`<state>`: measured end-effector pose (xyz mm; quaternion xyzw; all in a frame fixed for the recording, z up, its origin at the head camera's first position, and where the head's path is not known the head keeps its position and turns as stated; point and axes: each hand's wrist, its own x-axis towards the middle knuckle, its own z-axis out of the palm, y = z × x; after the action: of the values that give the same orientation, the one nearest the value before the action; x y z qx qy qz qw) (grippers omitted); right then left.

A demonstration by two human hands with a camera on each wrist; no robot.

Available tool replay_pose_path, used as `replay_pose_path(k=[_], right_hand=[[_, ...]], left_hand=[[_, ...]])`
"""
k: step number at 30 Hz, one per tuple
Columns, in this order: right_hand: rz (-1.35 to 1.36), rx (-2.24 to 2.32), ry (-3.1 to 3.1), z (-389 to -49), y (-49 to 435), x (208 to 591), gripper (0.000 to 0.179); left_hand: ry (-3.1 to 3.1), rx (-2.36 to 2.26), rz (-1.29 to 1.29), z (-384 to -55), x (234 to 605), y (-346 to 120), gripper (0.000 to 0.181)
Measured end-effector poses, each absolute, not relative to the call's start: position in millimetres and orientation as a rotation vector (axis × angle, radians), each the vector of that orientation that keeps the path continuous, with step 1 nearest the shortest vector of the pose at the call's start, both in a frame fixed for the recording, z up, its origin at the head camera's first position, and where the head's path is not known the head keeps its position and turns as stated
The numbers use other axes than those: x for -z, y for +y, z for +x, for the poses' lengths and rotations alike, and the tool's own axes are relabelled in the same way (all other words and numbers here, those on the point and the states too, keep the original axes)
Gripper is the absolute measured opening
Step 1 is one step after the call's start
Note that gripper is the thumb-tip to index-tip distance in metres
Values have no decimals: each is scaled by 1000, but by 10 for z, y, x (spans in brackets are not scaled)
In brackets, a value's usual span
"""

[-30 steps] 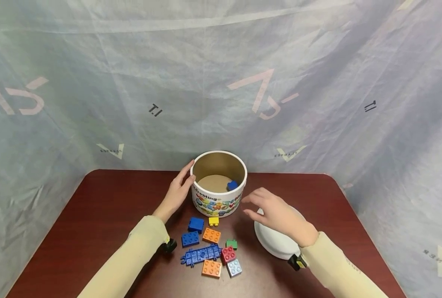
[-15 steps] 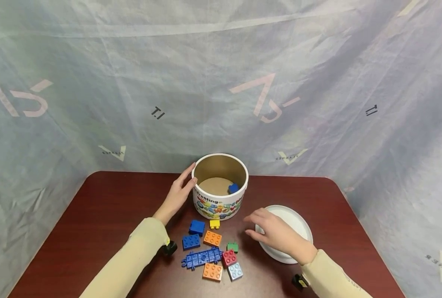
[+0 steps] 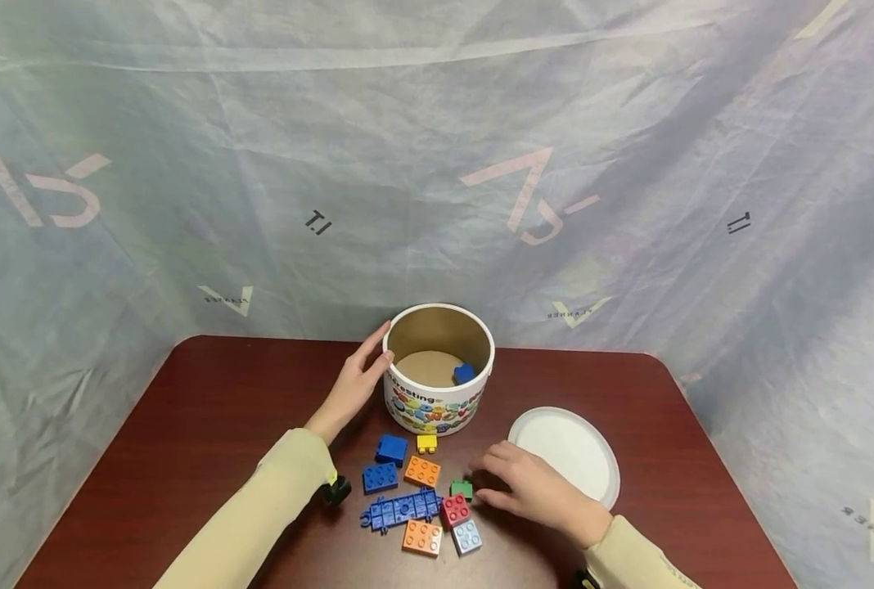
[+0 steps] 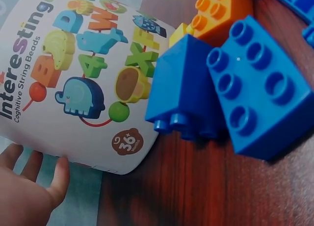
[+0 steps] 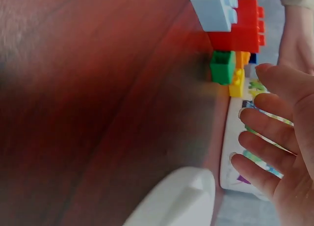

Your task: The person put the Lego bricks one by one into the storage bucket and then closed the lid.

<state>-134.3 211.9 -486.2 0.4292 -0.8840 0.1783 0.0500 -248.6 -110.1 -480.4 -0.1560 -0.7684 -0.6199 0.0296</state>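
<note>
My left hand (image 3: 350,391) rests against the left side of a white round bucket (image 3: 431,408), its thumb and fingers at the rim. Inside the bucket lies one blue toy brick (image 3: 464,373). My right hand (image 3: 531,488) hovers just right of a small green brick (image 3: 462,489), fingers spread and nothing in them, as the right wrist view shows. Beside the green brick are a red brick (image 3: 455,509) and a light blue brick (image 3: 467,537). Two blue bricks (image 4: 267,88), a yellow brick (image 3: 426,443) and two orange bricks (image 3: 422,472) lie in front of the bucket.
A flat blue piece with hooked ends (image 3: 403,510) lies amid the bricks. To the right, a round white lid (image 3: 577,450) lies on the dark red table (image 3: 209,425), partly behind my right hand. A grey cloth (image 3: 378,147) hangs behind the table.
My right hand has moved from above the lid, left and toward me, to beside the green brick, uncovering more of the lid. My left hand has stayed on the bucket.
</note>
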Motion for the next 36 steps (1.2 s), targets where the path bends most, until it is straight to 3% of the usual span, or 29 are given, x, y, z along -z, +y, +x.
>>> replay_pose_path(k=[36], right_hand=[[1345, -438, -2799, -1348, 1996, 5020, 23]], left_hand=[[-2401, 1907, -474, -2487, 4796, -1126, 59]])
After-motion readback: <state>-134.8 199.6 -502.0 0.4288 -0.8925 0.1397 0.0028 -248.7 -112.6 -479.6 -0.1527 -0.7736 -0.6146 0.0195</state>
